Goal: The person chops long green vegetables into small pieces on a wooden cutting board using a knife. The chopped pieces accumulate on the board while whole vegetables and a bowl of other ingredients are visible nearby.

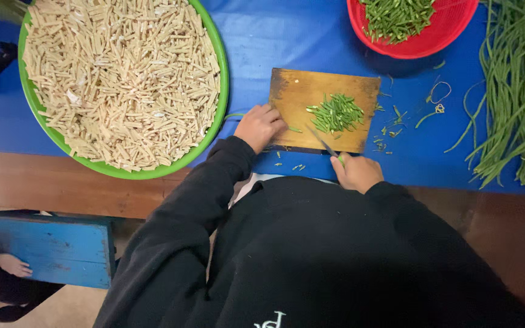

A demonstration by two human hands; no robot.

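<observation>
A blue table (311, 36) with a brown wooden edge bears a big green basin (217, 115) heaped with pale cut sticks, a loose sheaf of long green beans (518, 91) at the right, and a red basket (451, 33) of chopped green pieces. Near the front edge lies a wooden cutting board (302, 97) with a small pile of chopped beans (336, 113) on it. The left hand (259, 126) is curled at the board's left edge, and the right hand (356, 172) grips a green-handled knife (323, 143) whose blade points at the pile.
</observation>
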